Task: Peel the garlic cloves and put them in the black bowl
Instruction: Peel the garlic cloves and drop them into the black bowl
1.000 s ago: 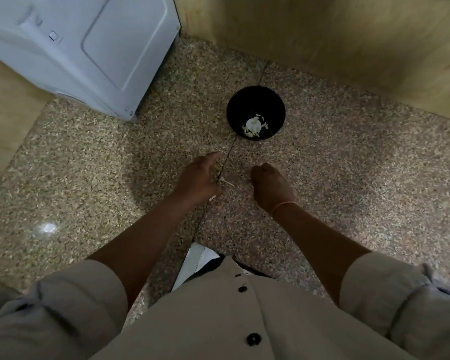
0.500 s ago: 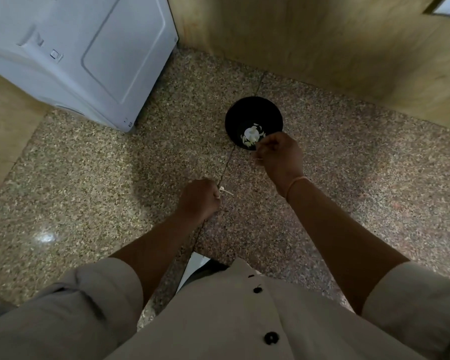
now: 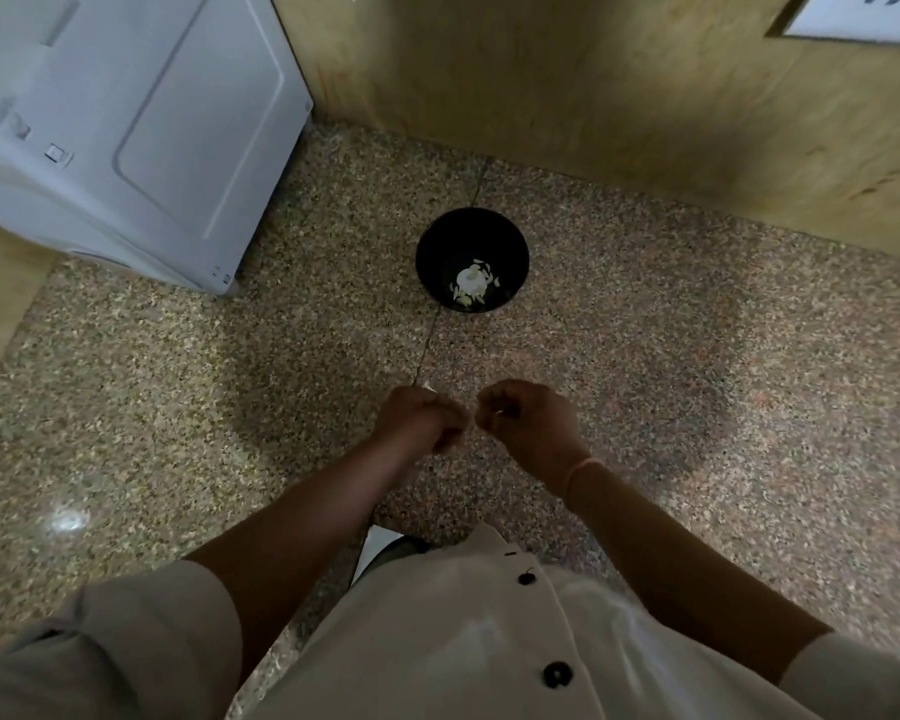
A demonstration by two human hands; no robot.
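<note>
The left hand (image 3: 419, 420) stays low over the floor (image 3: 152, 407) where it was, fingers curled, with a pale sliver (image 3: 430, 389) poking out past its knuckles. The sliver seems pinched there, though whether it is skin or clove is too small to tell. The change is on the other side. Half a second ago the right hand (image 3: 528, 423) was stretched out to the near rim of the black bowl (image 3: 437, 241); now it is drawn back just beside the left, with a narrow gap between them. Its fingers are curled as well, and I cannot tell whether they hold anything. The peeled cloves (image 3: 471, 285) lie in a small heap at the bottom of the bowl, which stands well ahead of both hands on the floor seam (image 3: 427, 345). I read this as one clove delivered and the hands meeting again to work on the next piece, so the task goes on.

As for room, the white appliance (image 3: 126, 122) stands on the left, its corner well apart from the bowl and farther still from the hands. Behind the bowl the wooden wall (image 3: 593, 96) closes the far side, near the bowl but not touching it. I see nothing standing between the hands and the bowl, so the reach forward looks free. To the right the floor runs on to the frame's edge.
</note>
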